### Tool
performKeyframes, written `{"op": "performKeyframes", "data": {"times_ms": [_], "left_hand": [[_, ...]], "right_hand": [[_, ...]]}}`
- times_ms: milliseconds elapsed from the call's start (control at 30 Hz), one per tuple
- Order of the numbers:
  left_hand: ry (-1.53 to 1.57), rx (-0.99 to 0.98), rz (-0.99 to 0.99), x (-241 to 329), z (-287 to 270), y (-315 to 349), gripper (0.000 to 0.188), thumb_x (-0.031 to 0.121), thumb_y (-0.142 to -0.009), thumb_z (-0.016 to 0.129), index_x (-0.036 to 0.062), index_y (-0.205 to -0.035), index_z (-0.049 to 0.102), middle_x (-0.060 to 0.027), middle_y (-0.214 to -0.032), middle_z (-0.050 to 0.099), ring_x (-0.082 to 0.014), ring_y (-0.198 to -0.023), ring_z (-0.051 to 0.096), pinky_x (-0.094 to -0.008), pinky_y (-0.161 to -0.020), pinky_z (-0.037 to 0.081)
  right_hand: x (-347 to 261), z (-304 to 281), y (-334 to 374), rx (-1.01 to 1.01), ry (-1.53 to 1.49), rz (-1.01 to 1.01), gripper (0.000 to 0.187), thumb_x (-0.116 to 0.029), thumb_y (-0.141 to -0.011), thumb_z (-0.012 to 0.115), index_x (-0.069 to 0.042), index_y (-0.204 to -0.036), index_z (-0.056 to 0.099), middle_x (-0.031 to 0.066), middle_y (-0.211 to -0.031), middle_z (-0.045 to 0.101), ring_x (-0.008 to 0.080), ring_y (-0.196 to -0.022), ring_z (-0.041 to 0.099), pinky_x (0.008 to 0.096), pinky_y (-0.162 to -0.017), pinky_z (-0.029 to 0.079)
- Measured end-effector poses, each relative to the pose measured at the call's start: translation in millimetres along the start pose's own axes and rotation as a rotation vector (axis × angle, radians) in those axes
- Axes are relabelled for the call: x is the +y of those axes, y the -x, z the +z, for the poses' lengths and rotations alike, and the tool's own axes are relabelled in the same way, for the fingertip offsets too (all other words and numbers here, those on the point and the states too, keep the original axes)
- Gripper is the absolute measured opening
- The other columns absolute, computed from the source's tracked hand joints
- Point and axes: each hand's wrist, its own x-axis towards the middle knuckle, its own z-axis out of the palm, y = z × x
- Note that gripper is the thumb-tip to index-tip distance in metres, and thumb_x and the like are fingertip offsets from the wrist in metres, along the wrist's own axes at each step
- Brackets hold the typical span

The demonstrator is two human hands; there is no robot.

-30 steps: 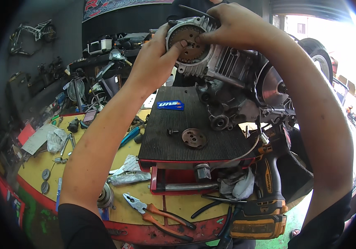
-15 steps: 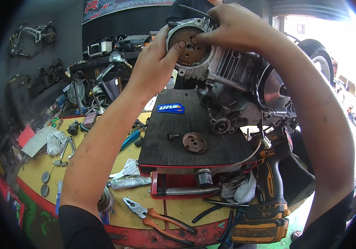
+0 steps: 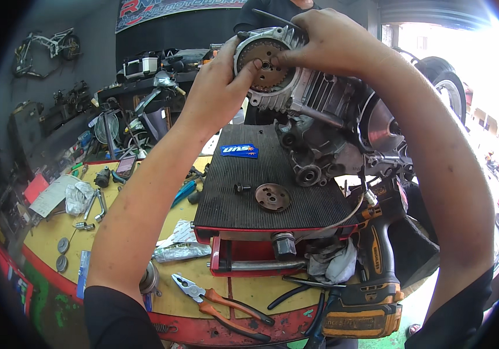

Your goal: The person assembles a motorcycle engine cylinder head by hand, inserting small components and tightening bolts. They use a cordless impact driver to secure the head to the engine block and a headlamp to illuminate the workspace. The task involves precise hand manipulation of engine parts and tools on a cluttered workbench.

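A brown cam sprocket sits in the round opening of the cylinder head of a motorcycle engine. My left hand wraps the head's left side, its thumb pressing on the sprocket's face. From the right, my right hand reaches over the head with its thumb near the sprocket's centre; its other fingers are partly hidden. A thin metal rod sticks out beside that hand, and I cannot tell whether it is gripped. Below, a round metal plate and a black bolt lie on a ribbed mat.
The black ribbed mat tops a red stand on the yellow bench. Orange-handled pliers, a cordless impact wrench and a silver tube lie in front. Blue stickers rest on the mat. Another person stands behind the engine.
The view has shifted slightly. My right thumb has slid a little to the right on the sprocket, while my left hand keeps its place.
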Motion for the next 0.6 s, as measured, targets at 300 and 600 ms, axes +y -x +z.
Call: {"op": "performKeyframes", "data": {"times_ms": [300, 600], "left_hand": [[0.017, -0.023, -0.019, -4, 0, -2, 0.057, 0.031, -0.106, 0.062, -0.0036, -0.15, 0.05, -0.0278, -0.129, 0.071, -0.0442, -0.125, 0.067, -0.0457, -0.105, 0.051], [0.109, -0.079, -0.063, 1, -3, -3, 0.058, 0.03, -0.106, 0.063, -0.0032, -0.151, 0.049, -0.0241, -0.129, 0.073, -0.0372, -0.123, 0.07, -0.0428, -0.105, 0.051]], "right_hand": [[-11, -10, -2, -0.066, 0.023, 0.087, 0.072, -0.064, -0.076, 0.083, 0.002, -0.107, 0.08, 0.0247, -0.098, 0.077, 0.0395, -0.095, 0.076, 0.0469, -0.091, 0.059], [-12, -6, -1, -0.051, 0.016, 0.083, 0.07, -0.061, -0.076, 0.083, 0.003, -0.107, 0.079, 0.0245, -0.096, 0.077, 0.0386, -0.094, 0.076, 0.0466, -0.09, 0.059]]}}
